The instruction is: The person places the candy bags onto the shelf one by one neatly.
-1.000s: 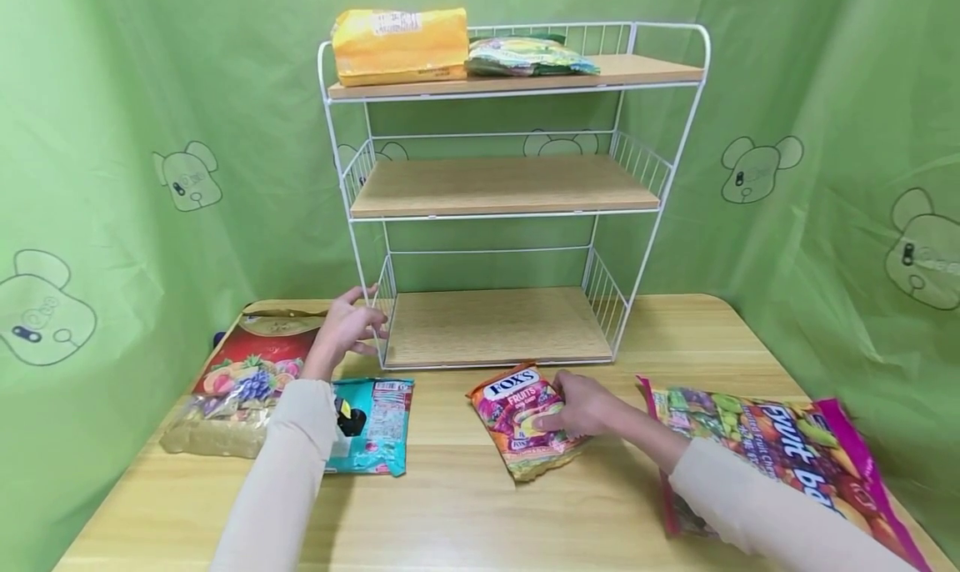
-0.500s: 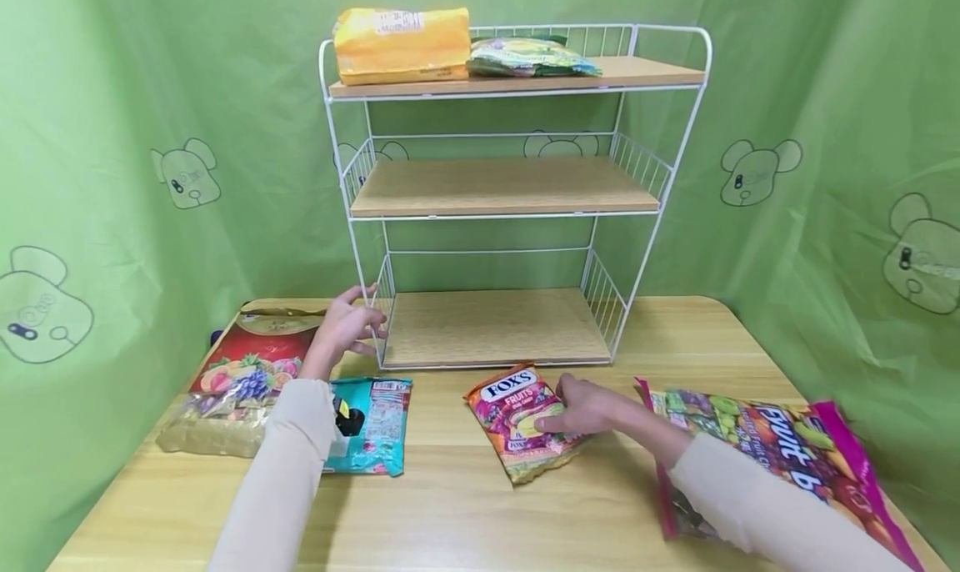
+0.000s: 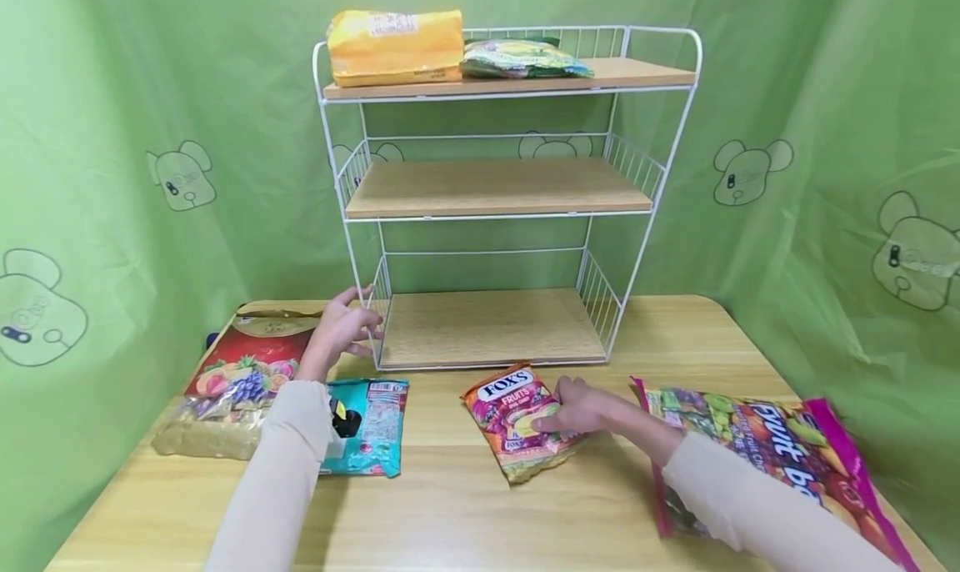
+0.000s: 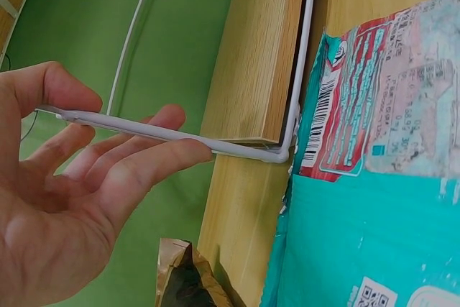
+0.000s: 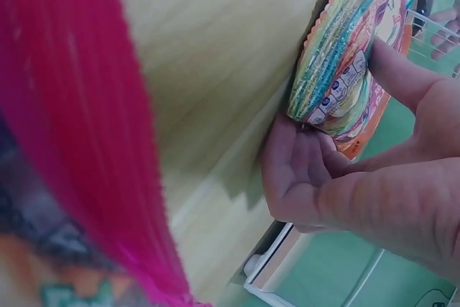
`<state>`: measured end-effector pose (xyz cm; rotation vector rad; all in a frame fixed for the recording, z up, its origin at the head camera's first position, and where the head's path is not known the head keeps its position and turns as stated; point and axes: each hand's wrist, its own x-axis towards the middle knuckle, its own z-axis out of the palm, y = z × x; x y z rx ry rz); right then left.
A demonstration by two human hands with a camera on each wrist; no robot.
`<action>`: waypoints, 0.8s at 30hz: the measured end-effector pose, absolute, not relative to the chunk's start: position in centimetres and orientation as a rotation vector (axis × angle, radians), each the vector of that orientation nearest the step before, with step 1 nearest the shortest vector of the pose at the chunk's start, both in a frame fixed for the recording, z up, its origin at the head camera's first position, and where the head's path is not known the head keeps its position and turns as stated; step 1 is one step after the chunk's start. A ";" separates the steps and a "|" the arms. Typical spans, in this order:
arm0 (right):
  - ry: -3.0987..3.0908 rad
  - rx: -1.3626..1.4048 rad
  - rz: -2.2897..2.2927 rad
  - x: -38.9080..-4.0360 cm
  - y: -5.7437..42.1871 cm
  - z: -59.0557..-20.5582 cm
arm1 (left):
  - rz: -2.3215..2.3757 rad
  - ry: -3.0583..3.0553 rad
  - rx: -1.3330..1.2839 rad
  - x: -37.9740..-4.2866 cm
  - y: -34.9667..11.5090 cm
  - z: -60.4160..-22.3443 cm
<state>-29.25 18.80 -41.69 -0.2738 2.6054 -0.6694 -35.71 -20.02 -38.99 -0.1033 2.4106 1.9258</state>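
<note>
A small orange-and-purple Fox's fruit candy bag (image 3: 504, 413) lies on the wooden table in front of the shelf rack (image 3: 498, 187). My right hand (image 3: 583, 407) pinches its right side. In the right wrist view the thumb presses on the bag's printed face (image 5: 352, 80) and the fingers tuck beneath its edge. My left hand (image 3: 345, 330) holds the rack's front left post near the bottom. Close up, the thumb and fingers lie around the white wire post (image 4: 165, 133). Directly beneath my left forearm is a teal snack packet (image 3: 378, 426), partly covered by the sleeve.
A red-and-gold candy bag (image 3: 240, 372) lies at the left, partly behind my left arm. On the right, a large pink-edged fruit candy bag (image 3: 780, 443) is partly under my right forearm. The rack's top board carries a yellow packet (image 3: 397, 51) and a green packet (image 3: 521, 59).
</note>
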 end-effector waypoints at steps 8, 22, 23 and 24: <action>2.582 -0.297 -0.767 -29.3 18.5 -41.3 | 1.923 2.408 -0.111 -35.6 -20.0 -38.9; 2.549 -0.305 -0.944 -29.2 18.5 -40.5 | 1.935 2.391 -0.105 -35.8 -20.3 -38.8; 2.553 -0.308 -0.935 -29.2 18.6 -40.6 | 1.938 2.387 -0.107 -35.8 -20.2 -38.8; 2.563 -0.313 -0.920 -29.1 18.6 -40.6 | 1.940 2.386 -0.108 -35.8 -20.2 -38.8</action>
